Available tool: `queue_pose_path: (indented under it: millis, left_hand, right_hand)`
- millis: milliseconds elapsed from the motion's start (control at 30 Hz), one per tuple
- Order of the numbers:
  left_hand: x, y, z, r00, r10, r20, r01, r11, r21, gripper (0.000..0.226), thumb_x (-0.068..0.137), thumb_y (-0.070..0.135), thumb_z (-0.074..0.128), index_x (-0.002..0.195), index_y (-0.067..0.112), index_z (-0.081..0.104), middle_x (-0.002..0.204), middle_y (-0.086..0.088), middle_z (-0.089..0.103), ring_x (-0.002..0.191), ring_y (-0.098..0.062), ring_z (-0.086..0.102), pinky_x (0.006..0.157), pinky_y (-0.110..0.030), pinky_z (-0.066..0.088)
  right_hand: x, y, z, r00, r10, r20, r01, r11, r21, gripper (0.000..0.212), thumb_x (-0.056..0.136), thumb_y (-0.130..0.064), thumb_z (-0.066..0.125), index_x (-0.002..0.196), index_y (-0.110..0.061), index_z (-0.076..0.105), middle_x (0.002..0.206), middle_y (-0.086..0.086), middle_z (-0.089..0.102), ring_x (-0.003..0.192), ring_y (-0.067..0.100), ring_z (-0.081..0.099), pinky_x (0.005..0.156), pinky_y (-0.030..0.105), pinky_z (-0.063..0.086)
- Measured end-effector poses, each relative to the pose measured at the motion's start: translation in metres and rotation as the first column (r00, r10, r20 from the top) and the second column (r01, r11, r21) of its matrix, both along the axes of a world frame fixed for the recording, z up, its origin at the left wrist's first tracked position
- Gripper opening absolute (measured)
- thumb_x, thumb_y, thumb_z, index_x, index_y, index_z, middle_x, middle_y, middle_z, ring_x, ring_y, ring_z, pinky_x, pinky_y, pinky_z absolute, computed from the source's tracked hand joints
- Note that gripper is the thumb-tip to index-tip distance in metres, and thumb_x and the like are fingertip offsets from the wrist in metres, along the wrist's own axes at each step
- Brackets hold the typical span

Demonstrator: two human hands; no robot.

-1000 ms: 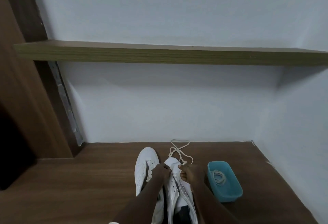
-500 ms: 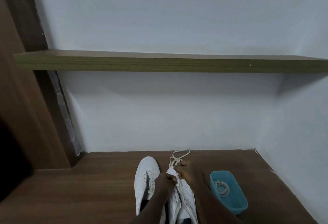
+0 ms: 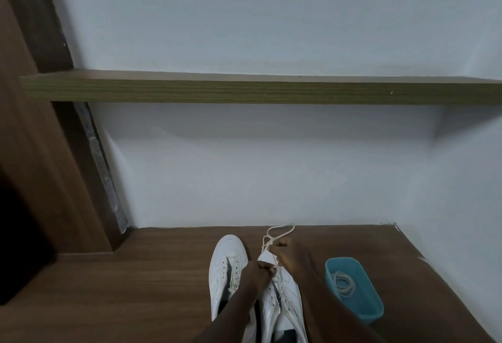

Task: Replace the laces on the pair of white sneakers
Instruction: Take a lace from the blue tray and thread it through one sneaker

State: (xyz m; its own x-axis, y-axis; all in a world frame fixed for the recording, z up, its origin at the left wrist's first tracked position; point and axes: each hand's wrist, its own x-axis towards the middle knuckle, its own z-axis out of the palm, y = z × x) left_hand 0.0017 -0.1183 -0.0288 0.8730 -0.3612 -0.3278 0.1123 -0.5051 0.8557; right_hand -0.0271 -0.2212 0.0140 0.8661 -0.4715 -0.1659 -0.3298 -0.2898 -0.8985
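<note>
Pointing toe-first away, sneaker (image 3: 286, 289) sits gripped by left hand (image 3: 258, 272), lace (image 3: 279, 232) by right hand (image 3: 290, 255).

Two white sneakers lie side by side on the wooden surface (image 3: 135, 288), toes toward the wall. The left sneaker (image 3: 226, 266) has empty eyelets. A cream lace (image 3: 284, 232) loops beyond the toe of the right sneaker (image 3: 285, 292). A second lace (image 3: 344, 284) lies coiled to the right.

A blue tub (image 3: 373, 311) sits near the right hand (image 3: 291, 256), on its right. A long wooden shelf (image 3: 244, 92) runs far above it.
</note>
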Motion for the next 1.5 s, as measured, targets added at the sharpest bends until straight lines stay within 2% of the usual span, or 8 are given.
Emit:
queue_pose_path:
  millis: [167, 333, 433, 567, 800, 967, 1200, 1500]
  left_hand:
    - [0.007, 0.001, 0.013, 1.0, -0.002, -0.025, 0.002, 1.0, 0.002, 0.027, 0.094, 0.017, 0.053, 0.07, 0.01, 0.062, 0.066, -0.005, 0.056, 0.066, -0.019, 0.052, 0.07, -0.024, 0.035]
    - [0.006, 0.001, 0.033, 0.968, -0.176, 0.18, 0.116, 0.946, 0.302, 0.045, 0.091, 0.022, 0.055, 0.132, 0.008, 0.046, 0.133, -0.009, 0.05, 0.128, -0.026, 0.042, 0.101, -0.026, 0.033]
    - [-0.001, -0.003, 0.047, 0.913, -0.243, 0.328, 0.185, 0.963, 0.198, 0.019, 0.086, 0.013, 0.059, 0.095, 0.026, 0.069, 0.089, 0.005, 0.061, 0.096, -0.017, 0.054, 0.09, -0.025, 0.04]
    - [-0.009, -0.007, 0.055, 0.958, -0.14, 0.251, 0.16, 0.985, -0.063, 0.041, 0.089, -0.002, 0.054, 0.059, 0.026, 0.057, 0.067, 0.01, 0.052, 0.059, 0.006, 0.055, 0.061, -0.003, 0.038]
    - [-0.008, -0.01, 0.038, 0.97, -0.074, 0.23, 0.11, 0.983, -0.15, 0.031, 0.086, 0.008, 0.064, 0.06, 0.022, 0.055, 0.064, 0.007, 0.052, 0.062, -0.001, 0.046, 0.058, -0.006, 0.036]
    - [-0.005, -0.014, 0.024, 0.951, -0.186, 0.248, 0.208, 0.976, -0.063, 0.059, 0.08, -0.002, 0.062, 0.037, 0.038, 0.058, 0.049, 0.018, 0.057, 0.07, -0.004, 0.056, 0.07, -0.026, 0.045]
    - [-0.007, -0.035, 0.093, 0.981, -0.077, 0.177, 0.141, 0.911, -0.387, 0.016, 0.095, 0.011, 0.052, 0.099, 0.018, 0.066, 0.089, 0.002, 0.069, 0.087, -0.016, 0.064, 0.081, -0.032, 0.052]
    - [-0.007, -0.039, 0.102, 0.977, 0.005, 0.213, 0.09, 0.897, -0.433, 0.02, 0.098, 0.022, 0.049, 0.091, 0.018, 0.068, 0.09, 0.003, 0.068, 0.088, -0.013, 0.062, 0.071, -0.019, 0.047]
  right_hand:
    - [-0.004, -0.011, 0.0, 0.991, -0.129, 0.036, 0.117, 0.965, 0.236, 0.034, 0.079, 0.001, 0.058, 0.049, -0.013, 0.061, 0.061, 0.01, 0.059, 0.064, 0.023, 0.056, 0.062, 0.029, 0.041]
    - [-0.004, -0.01, 0.011, 0.983, -0.175, 0.05, 0.133, 0.879, 0.457, 0.013, 0.086, 0.009, 0.057, 0.078, 0.002, 0.064, 0.075, 0.019, 0.066, 0.068, 0.026, 0.065, 0.069, 0.036, 0.053]
    - [-0.003, -0.006, 0.02, 0.984, -0.164, 0.068, 0.117, 0.888, 0.445, 0.013, 0.086, 0.01, 0.056, 0.078, 0.004, 0.063, 0.075, 0.02, 0.065, 0.058, 0.017, 0.067, 0.056, 0.025, 0.053]
    - [-0.008, -0.003, 0.036, 0.979, -0.196, 0.061, 0.139, 0.851, 0.506, 0.018, 0.09, 0.002, 0.055, 0.073, 0.004, 0.059, 0.055, 0.011, 0.061, 0.044, 0.019, 0.054, 0.043, 0.023, 0.042]
    - [-0.012, -0.011, 0.072, 0.933, -0.316, 0.173, 0.195, 0.847, 0.495, 0.007, 0.084, 0.002, 0.064, 0.084, 0.005, 0.069, 0.083, 0.013, 0.071, 0.077, 0.022, 0.065, 0.069, 0.03, 0.045]
    - [-0.012, -0.022, 0.108, 0.902, -0.345, 0.258, 0.179, 0.845, 0.503, 0.02, 0.083, 0.006, 0.064, 0.101, 0.013, 0.066, 0.095, 0.019, 0.069, 0.076, 0.014, 0.063, 0.075, 0.027, 0.039]
    - [-0.019, -0.028, 0.118, 0.903, -0.344, 0.257, 0.2, 0.866, 0.458, 0.019, 0.08, 0.002, 0.068, 0.098, 0.008, 0.07, 0.098, 0.013, 0.07, 0.079, 0.013, 0.062, 0.071, 0.024, 0.039]
    - [-0.027, -0.027, 0.126, 0.898, -0.35, 0.266, 0.187, 0.852, 0.489, 0.022, 0.079, 0.005, 0.068, 0.1, 0.012, 0.068, 0.1, 0.017, 0.069, 0.077, 0.013, 0.062, 0.064, 0.026, 0.039]
